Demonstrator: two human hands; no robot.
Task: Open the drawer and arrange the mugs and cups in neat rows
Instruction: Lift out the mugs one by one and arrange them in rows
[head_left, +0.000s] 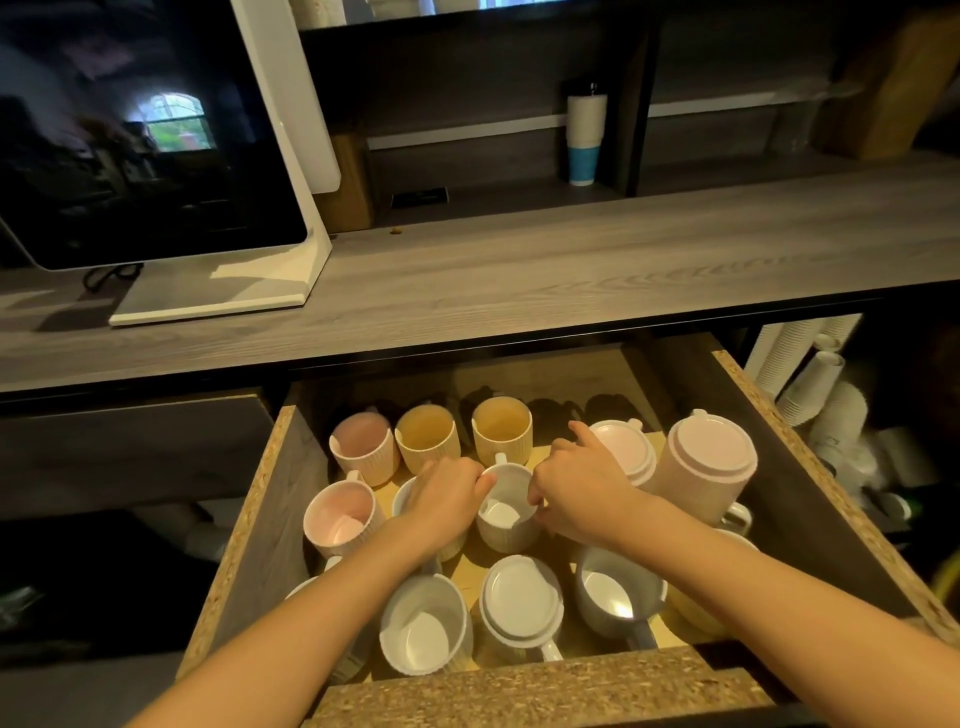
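Head view: drawer (810, 467) is pulled out below the worktop (519, 280), full of mugs. The white mug (506, 514) in the middle row sits directly between both hands, upright, mouth up, its handle (500, 459) pointing away from the person toward the back row. Left hand (441, 499) is curled at the mug's left rim, fingertips touching it; right hand (582, 488) presses the right side w/ thumb low on the wall, index finger stretched out toward the lidded pink mug (623, 449). So both hands are on this one mug, neither clenched tight, approx. equal in reach. My guess: it gets nudged or turned to line up w/ the row, and the gap behind it to the two yellow mugs (501, 428) is thin.

Hard to make out: a white cup (408, 493) lies mostly under the left hand, only a rim sliver shows. Left forearm covers another mug at front left; right forearm hides whatever is at the front right corner, something yellowish. Back of drawer is in shadow, dark shapes there, can't tell what. Whether the grip actually lifts the mug, can't tell.
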